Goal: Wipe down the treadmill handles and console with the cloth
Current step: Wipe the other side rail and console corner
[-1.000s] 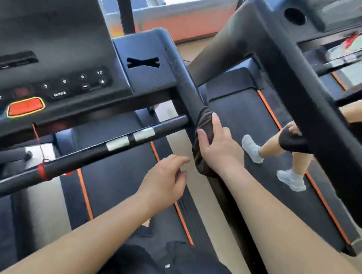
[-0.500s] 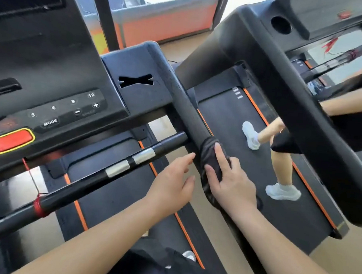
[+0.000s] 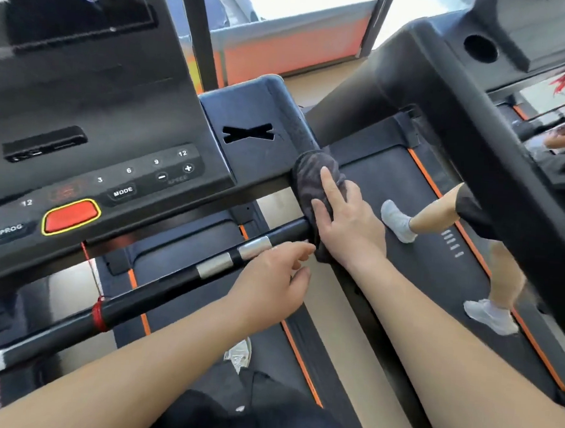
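Note:
A dark patterned cloth (image 3: 309, 179) is wrapped over the treadmill's right side handle (image 3: 293, 128), just below the console's corner. My right hand (image 3: 347, 221) grips the cloth around that handle, index finger stretched up along it. My left hand (image 3: 274, 279) hovers just below the black crossbar (image 3: 171, 279) with its silver sensor bands, fingers loosely curled, holding nothing. The black console (image 3: 91, 129) fills the upper left, with its screen, speed buttons and a red stop button (image 3: 71, 216).
A red safety cord (image 3: 98, 311) is tied round the crossbar. To the right stands a second treadmill (image 3: 477, 149), where another person's legs (image 3: 439, 220) in white shoes walk on the belt. An orange wall and window lie beyond.
My right hand has slid the cloth up the side handle toward the console corner. My left hand stayed beside it, near the crossbar. The view has moved closer to the console.

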`<state>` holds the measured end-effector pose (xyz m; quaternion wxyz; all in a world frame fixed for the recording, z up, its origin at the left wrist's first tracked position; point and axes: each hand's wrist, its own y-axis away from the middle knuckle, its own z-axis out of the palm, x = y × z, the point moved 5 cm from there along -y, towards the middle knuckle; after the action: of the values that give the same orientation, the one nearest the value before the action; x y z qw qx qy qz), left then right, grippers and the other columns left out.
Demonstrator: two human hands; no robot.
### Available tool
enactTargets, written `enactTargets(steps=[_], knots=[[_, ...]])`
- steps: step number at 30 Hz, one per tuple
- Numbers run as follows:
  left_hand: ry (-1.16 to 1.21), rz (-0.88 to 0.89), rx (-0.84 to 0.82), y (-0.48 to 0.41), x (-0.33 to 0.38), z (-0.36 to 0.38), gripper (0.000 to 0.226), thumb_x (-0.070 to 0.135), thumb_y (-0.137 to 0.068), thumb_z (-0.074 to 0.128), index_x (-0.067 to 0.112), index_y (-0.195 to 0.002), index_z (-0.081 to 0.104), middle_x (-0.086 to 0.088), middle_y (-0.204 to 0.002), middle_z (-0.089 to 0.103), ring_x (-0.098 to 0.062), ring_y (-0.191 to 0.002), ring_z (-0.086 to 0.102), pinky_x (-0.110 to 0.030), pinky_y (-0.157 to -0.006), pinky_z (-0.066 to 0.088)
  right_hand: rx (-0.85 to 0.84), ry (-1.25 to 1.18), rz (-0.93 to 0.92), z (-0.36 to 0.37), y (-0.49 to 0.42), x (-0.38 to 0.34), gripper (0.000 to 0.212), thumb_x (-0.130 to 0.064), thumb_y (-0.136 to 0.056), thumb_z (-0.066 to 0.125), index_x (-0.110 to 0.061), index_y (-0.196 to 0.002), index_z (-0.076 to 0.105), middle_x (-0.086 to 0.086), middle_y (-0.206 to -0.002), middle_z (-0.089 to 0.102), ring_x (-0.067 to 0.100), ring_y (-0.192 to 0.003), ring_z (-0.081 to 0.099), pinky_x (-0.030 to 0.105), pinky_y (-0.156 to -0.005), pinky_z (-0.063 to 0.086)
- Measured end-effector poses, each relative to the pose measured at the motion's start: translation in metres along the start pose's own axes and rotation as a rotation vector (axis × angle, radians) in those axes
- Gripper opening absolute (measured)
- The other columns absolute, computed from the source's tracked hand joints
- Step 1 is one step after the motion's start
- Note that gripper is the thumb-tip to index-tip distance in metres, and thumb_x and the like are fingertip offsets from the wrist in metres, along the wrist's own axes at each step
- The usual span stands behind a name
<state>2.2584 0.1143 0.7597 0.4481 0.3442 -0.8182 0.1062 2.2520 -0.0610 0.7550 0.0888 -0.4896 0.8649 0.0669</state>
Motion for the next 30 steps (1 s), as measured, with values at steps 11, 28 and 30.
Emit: enactTargets(steps=[11, 28, 30], knots=[[0.292, -0.092, -0.145, 0.032, -0.005, 0.072, 0.034, 0.018, -0.099, 0.058, 0.026, -0.131, 0.064, 0.018, -0.117, 0.067, 0.002, -0.105, 0.063, -0.032, -0.096, 0.055, -0.010, 0.105, 0.129, -0.002, 0.184, 0.084, 0.055, -0.055, -0.103, 0.029, -0.045, -0.157, 0.024, 0.011, -0.154, 0.041, 0.035, -0.116, 0.057, 0.047, -0.076, 0.056], [0.335, -0.138, 0.203, 0.043, 0.029, 0.099, 0.044, 0.023, -0.097, 0.054, 0.021, -0.141, 0.052, 0.010, -0.136, 0.054, -0.010, -0.128, 0.054, -0.043, -0.106, 0.049, 0.096, -0.225, -0.032, -0.002, 0.164, 0.072, 0.048, -0.037, -0.104, 0.043, -0.028, -0.151, 0.048, 0.005, -0.163, 0.035, 0.028, -0.150, 0.034, 0.044, -0.119, 0.034], [0.391, -0.197, 0.212, 0.057, 0.046, 0.127, 0.051, 0.027, -0.099, 0.050, 0.021, -0.150, 0.044, 0.008, -0.151, 0.047, -0.009, -0.142, 0.043, -0.043, -0.116, 0.040, 0.011, -0.597, 0.011, -0.017, 0.195, 0.095, 0.040, -0.027, -0.105, 0.044, -0.030, -0.143, 0.056, -0.007, -0.160, 0.038, 0.014, -0.153, 0.027, 0.039, -0.125, 0.026]])
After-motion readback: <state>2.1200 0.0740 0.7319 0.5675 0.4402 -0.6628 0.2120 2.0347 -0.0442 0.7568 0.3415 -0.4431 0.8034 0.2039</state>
